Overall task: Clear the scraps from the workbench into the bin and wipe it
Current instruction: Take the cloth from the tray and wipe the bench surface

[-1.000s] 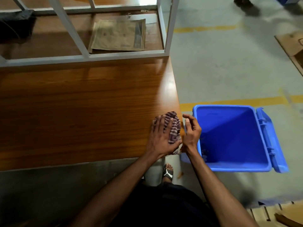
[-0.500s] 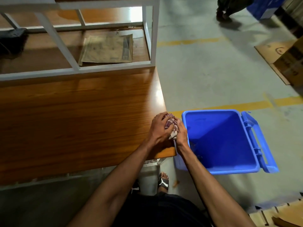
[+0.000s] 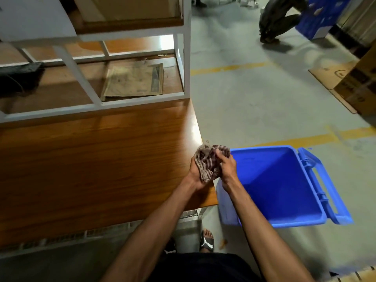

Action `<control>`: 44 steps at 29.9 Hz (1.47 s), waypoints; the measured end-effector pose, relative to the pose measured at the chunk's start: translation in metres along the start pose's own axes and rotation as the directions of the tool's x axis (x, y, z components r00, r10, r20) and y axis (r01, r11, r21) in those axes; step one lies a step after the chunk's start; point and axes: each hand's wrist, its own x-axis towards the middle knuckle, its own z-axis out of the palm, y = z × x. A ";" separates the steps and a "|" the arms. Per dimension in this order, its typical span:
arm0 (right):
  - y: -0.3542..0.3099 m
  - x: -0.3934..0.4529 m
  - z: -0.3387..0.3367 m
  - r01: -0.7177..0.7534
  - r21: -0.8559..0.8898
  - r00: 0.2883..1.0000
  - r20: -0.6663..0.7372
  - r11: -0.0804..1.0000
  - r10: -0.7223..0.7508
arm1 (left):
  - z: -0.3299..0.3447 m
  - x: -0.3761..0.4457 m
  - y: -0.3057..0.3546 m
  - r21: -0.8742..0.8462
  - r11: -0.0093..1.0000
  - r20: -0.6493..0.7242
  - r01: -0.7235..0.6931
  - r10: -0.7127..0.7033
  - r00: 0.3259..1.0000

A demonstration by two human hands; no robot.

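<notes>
A striped brown and white cloth (image 3: 208,162) is bunched up between both my hands, over the right front corner of the wooden workbench (image 3: 91,163). My left hand (image 3: 194,176) cups it from below and the left. My right hand (image 3: 227,166) grips it from the right, close to the bin's rim. The open blue bin (image 3: 284,218) stands on the floor right beside the bench corner, its lid (image 3: 323,186) hanging to the right. A tiny speck hangs in the air just above the cloth.
A white metal frame (image 3: 142,99) stands on the back of the bench around a worn paper envelope (image 3: 134,81). A dark object (image 3: 20,77) lies at the back left. Cardboard boxes (image 3: 358,86) and a crouching person (image 3: 278,19) are on the floor beyond.
The cloth went from lying flat under my left hand on the bench to being lifted and bunched between both hands. The view tilted up, showing more of the floor.
</notes>
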 end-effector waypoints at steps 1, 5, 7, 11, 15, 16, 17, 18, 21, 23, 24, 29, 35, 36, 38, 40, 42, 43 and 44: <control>-0.002 0.003 -0.010 -0.016 0.039 0.999 -0.036 0.999 0.018 | 0.008 0.001 0.001 0.034 0.999 0.022 0.029 -0.030 0.999; -0.028 0.003 -0.058 0.106 -0.147 0.963 -0.231 0.983 -0.139 | 0.035 0.020 -0.002 0.117 0.985 -0.112 0.128 -0.115 0.987; -0.043 0.002 -0.081 0.182 -0.254 0.915 -0.309 0.950 -0.258 | 0.046 0.033 -0.012 0.162 0.978 -0.127 0.128 -0.108 0.986; -0.071 0.007 -0.125 0.219 -0.448 0.896 -0.259 0.867 -0.361 | 0.064 0.067 -0.041 0.323 0.934 -0.193 0.153 -0.094 0.977; -0.086 0.001 -0.152 0.271 -0.634 0.873 -0.156 0.724 -0.463 | 0.068 0.111 -0.077 0.461 0.863 -0.306 0.209 -0.066 0.950; -0.090 -0.003 -0.155 0.275 -0.658 0.848 -0.178 0.701 -0.500 | 0.074 0.112 -0.081 0.495 0.839 -0.310 0.225 -0.071 0.948; -0.093 -0.005 -0.159 0.266 -0.683 0.818 -0.213 0.680 -0.534 | 0.082 0.109 -0.082 0.534 0.815 -0.318 0.226 -0.054 0.946; -0.095 -0.006 -0.162 0.253 -0.708 0.795 -0.237 0.660 -0.559 | 0.089 0.106 -0.083 0.583 0.783 -0.320 0.215 -0.021 0.947; -0.091 -0.002 -0.174 0.204 -0.785 0.846 -0.158 0.584 -0.509 | 0.095 0.111 -0.095 0.761 0.615 -0.310 0.208 0.063 0.949; -0.086 -0.001 -0.181 0.216 -0.808 0.863 -0.105 0.549 -0.493 | 0.098 0.116 -0.107 0.838 0.512 -0.260 0.187 0.074 0.963; -0.085 -0.001 -0.185 0.226 -0.806 0.851 -0.110 0.547 -0.514 | 0.102 0.113 -0.110 0.867 0.470 -0.225 0.168 0.069 0.972; -0.086 -0.001 -0.209 0.186 -0.861 0.887 -0.059 0.474 -0.457 | 0.098 0.124 -0.127 0.904 0.404 -0.191 0.140 0.087 0.978; -0.081 -0.003 -0.224 0.118 -0.924 0.854 -0.091 0.363 -0.512 | 0.093 0.121 -0.141 0.946 0.296 -0.161 0.131 0.079 0.984; -0.079 -0.004 -0.224 0.130 -0.918 0.845 -0.096 0.375 -0.526 | 0.092 0.120 -0.143 0.947 0.292 -0.161 0.133 0.074 0.984; -0.076 -0.006 -0.225 0.119 -0.912 0.841 -0.118 0.393 -0.528 | 0.092 0.121 -0.142 0.950 0.282 -0.157 0.132 0.069 0.985; -0.073 -0.007 -0.227 0.103 -0.905 0.820 -0.157 0.412 -0.550 | 0.091 0.123 -0.141 0.959 0.261 -0.131 0.109 0.067 0.989; -0.072 -0.005 -0.228 0.085 -0.891 0.826 -0.187 0.446 -0.532 | 0.094 0.123 -0.137 0.966 0.245 -0.103 0.086 0.058 0.993; -0.072 -0.004 -0.229 0.084 -0.880 0.828 -0.200 0.468 -0.524 | 0.094 0.123 -0.136 0.972 0.228 -0.079 0.066 0.047 0.996; -0.071 -0.002 -0.231 0.097 -0.868 0.823 -0.205 0.487 -0.529 | 0.093 0.125 -0.135 0.980 0.199 -0.035 0.025 0.048 0.998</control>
